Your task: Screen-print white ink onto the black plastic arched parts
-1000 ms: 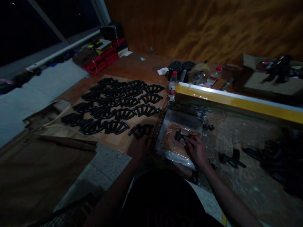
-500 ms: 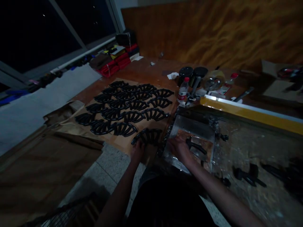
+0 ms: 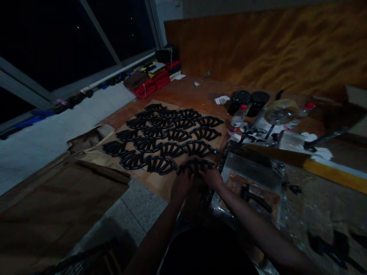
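Both hands are at the nearest black ribbed curved piece (image 3: 195,164), at the front right of a brown sheet (image 3: 155,182). My left hand (image 3: 183,184) has its fingers closed on the near left edge of this piece. My right hand (image 3: 211,178) pinches its near right edge. Behind it, several similar black pieces (image 3: 172,149) lie in rows on the sheet. Just right of my right hand, a black handled tool (image 3: 256,199) rests on a flat metal plate (image 3: 250,172) with a brown patch.
Behind the plate stand a bottle with a red cap (image 3: 236,120), two dark cans (image 3: 240,100) and a tape roll (image 3: 281,112). Red folded cloths (image 3: 151,84) are stacked at the back left. Black parts (image 3: 329,244) lie at the right.
My right hand has moved left from the metal plate to the nearest black piece and closed on its edge. My left hand stays at that piece. The view has shifted.
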The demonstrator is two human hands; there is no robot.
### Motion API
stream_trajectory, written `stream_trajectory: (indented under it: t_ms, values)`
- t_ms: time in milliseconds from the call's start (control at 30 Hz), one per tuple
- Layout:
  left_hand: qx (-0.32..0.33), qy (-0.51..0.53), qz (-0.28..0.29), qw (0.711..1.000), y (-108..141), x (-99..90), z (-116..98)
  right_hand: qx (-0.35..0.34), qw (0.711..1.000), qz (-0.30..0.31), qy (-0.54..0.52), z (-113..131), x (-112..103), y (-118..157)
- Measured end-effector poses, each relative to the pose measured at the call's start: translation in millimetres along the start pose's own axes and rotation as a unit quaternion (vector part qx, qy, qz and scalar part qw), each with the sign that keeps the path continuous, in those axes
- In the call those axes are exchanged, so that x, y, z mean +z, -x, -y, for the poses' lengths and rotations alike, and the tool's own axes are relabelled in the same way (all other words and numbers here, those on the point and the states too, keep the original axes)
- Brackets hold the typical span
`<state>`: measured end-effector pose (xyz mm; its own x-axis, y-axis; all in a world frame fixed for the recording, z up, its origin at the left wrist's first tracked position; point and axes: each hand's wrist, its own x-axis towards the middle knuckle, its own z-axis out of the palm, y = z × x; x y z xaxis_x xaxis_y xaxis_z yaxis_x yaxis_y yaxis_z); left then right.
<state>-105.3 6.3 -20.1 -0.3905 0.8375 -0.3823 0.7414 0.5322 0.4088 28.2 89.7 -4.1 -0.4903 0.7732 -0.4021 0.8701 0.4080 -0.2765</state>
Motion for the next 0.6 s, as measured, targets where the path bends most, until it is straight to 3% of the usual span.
stream_trajectory:
  t_ms: [233, 600]
  values:
    - [0.001, -0.028, 0.005, 1.000, -24, -14.6, -9, 0.078, 0.996, 0.029, -0.031, 5, -12, -12]
    - [-0.003, -0.071, -0.007, 0.997, -34, -1.8, -4, 0.020, 0.995, 0.014, -0.094, 1, -2, 4]
